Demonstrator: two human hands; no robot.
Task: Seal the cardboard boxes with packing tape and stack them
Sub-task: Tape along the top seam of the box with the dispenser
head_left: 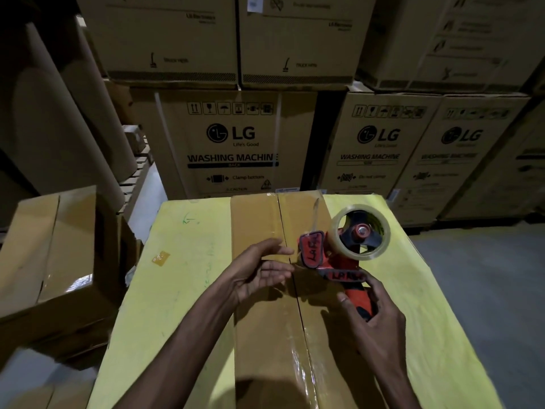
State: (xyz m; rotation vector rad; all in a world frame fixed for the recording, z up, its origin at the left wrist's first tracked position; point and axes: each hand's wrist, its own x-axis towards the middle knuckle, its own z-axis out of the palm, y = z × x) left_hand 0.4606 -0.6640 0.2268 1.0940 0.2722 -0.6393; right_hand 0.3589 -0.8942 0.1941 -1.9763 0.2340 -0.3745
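Cardboard box [182, 290] lies flat below the person, centre seam up for taping. Over the seam, right hand [380, 317] grips the tape dispenser [339, 262] by its handle. Left hand [259, 273], fingers straight, meets the dispenser's nose, likely steadying the tape end. Second box [59, 261] sits left of it.

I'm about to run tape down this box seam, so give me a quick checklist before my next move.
1. Right hand grips the tape dispenser by its handle: ok.
2. Tape roll has tape left: ok.
3. Left hand has the tape's free end: cannot tell; its fingers lie straight by the dispenser's front.
4. Box flaps closed, meeting at the centre seam: ok.
5. Box lies flat on the yellow table: ok.
6. Seam already taped along its full length: cannot tell.
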